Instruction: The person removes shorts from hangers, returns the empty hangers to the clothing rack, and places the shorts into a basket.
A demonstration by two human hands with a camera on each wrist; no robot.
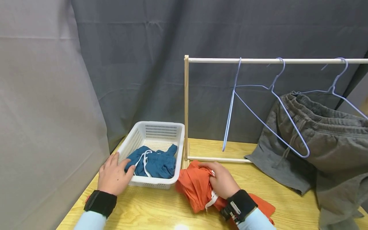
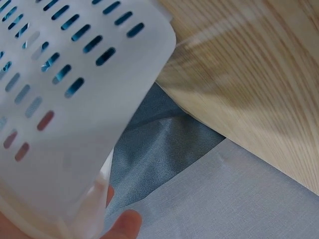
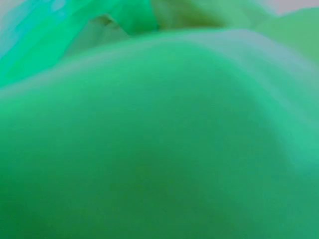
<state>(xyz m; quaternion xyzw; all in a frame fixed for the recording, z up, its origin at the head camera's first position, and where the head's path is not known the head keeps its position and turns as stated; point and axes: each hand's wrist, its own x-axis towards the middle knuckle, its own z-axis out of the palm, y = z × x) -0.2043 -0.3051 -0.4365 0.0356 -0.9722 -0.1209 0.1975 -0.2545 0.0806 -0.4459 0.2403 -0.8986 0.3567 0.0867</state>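
My left hand grips the front left corner of a white plastic basket. Its thumb reaches over the rim, while fingertips show outside the slotted wall in the left wrist view. Blue shorts with a white drawstring lie bunched inside the basket. Just right of it, my right hand holds crumpled orange shorts against the table, fingers bent into the fabric. A white drawstring hangs out beneath that hand. Close, blurred cloth with a green cast fills the right wrist view.
A wooden rack with a white rail stands behind the hands, its post beside the basket. Lilac hangers hang from it. Grey shorts hang at the right, draping to the wooden table. Grey curtains enclose the back and left.
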